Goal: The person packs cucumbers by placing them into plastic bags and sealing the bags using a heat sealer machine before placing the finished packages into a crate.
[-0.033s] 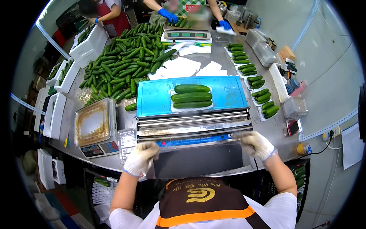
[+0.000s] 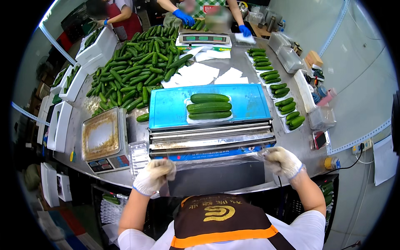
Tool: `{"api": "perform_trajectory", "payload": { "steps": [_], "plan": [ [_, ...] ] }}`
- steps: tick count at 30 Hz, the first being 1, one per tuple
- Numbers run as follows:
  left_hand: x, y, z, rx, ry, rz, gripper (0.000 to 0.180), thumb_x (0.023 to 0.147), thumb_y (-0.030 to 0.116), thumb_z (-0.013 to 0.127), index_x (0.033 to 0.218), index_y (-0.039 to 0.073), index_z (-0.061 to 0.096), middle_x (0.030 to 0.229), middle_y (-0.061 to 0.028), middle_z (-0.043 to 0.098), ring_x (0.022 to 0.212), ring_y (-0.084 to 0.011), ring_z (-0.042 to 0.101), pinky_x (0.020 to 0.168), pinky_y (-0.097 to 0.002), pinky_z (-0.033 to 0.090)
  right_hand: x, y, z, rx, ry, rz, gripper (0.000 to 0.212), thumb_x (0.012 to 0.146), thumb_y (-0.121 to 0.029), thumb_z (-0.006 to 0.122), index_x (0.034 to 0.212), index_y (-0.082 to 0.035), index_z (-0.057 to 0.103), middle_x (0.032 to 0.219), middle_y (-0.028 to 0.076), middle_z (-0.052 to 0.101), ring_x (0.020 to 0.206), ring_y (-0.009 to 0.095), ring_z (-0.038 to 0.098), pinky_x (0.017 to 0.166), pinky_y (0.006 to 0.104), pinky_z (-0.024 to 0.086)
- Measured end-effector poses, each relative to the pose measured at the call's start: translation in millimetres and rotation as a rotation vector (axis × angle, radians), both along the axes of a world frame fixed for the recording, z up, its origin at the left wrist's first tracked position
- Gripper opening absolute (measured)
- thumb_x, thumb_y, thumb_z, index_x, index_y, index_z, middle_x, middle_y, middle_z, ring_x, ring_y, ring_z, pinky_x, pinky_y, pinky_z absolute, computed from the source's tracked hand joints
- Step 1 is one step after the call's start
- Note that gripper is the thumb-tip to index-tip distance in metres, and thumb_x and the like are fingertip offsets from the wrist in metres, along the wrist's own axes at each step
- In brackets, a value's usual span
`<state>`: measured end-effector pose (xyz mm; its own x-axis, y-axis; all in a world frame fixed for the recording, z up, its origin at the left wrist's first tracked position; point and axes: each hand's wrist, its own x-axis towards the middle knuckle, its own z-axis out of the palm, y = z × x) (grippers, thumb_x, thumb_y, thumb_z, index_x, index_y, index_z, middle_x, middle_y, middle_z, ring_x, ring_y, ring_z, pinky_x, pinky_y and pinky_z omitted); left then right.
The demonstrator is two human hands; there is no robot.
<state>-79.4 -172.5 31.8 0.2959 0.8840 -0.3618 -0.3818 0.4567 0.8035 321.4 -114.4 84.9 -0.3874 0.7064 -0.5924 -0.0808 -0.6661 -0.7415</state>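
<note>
My left hand (image 2: 156, 176), in a white knit glove, is closed on one end of a clear plastic film (image 2: 216, 161). My right hand (image 2: 284, 161), gloved alike, pinches the film's other end. Between them the film stretches across the front of a wrapping machine (image 2: 212, 143) with metal rollers and a dark front plate (image 2: 216, 179). On the machine's blue top (image 2: 166, 104) lies a white tray (image 2: 210, 121) bearing three cucumbers (image 2: 209, 107) side by side. Both hands are nearer to me than the tray and do not touch it.
A big heap of cucumbers (image 2: 133, 68) covers the left back. Trayed cucumbers (image 2: 287, 106) line the right. A scale (image 2: 102, 135) stands at left beside clear trays (image 2: 138, 156). Across the table a co-worker's blue-gloved hands (image 2: 183, 17) work by another scale (image 2: 204, 38).
Both my hands have come slightly down toward me, and the film between them shows more plainly. Across the table, the co-worker's hand has lowered a white sheet toward the tabletop.
</note>
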Motion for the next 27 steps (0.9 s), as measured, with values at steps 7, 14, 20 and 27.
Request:
{"api": "perform_trajectory", "payload": {
  "steps": [7,14,20,27],
  "plan": [
    [32.0,113.6,78.9,0.220,-0.700,0.344,0.020,0.089,0.021,0.058,0.076,0.007,0.059,0.102,-0.0155,0.063,0.096,-0.0246,0.059,0.082,-0.0350,0.048,-37.1,118.4,24.4,0.661,0.428,-0.292,0.024,0.093,-0.010,0.055,0.110,0.007,0.056,0.103,0.016,0.062,0.093,0.021,0.060,0.081,0.0324,0.049],
    [35.4,260.9,-70.6,0.173,0.242,0.502,0.021,0.084,0.011,0.062,0.099,-0.003,0.056,0.084,-0.0073,0.060,0.073,-0.0154,0.056,0.067,-0.0252,0.048,-90.6,245.3,-111.8,0.723,-0.410,-0.078,0.026,0.092,-0.021,0.055,0.095,0.004,0.061,0.080,0.004,0.061,0.064,0.013,0.053,0.060,0.0260,0.044],
    [34.9,186.3,-46.5,0.218,0.773,0.222,0.055,0.081,0.033,0.066,0.114,-0.009,0.052,0.104,-0.0175,0.062,0.094,-0.0220,0.059,0.083,-0.0291,0.047,-89.3,165.9,-58.6,0.350,-0.511,0.077,0.071,0.083,-0.040,0.062,0.125,0.015,0.046,0.105,0.022,0.064,0.089,0.023,0.063,0.081,0.0305,0.049],
    [65.3,159.9,-8.5,0.330,1.171,0.039,0.088,0.068,0.039,0.079,0.133,-0.005,0.040,0.129,-0.0273,0.048,0.120,-0.0345,0.048,0.097,-0.0381,0.044,-88.1,150.4,-83.0,0.675,-0.648,0.086,0.077,0.068,-0.033,0.081,0.119,0.015,0.048,0.100,0.019,0.063,0.082,0.018,0.062,0.072,0.0267,0.052]
  ]
}}
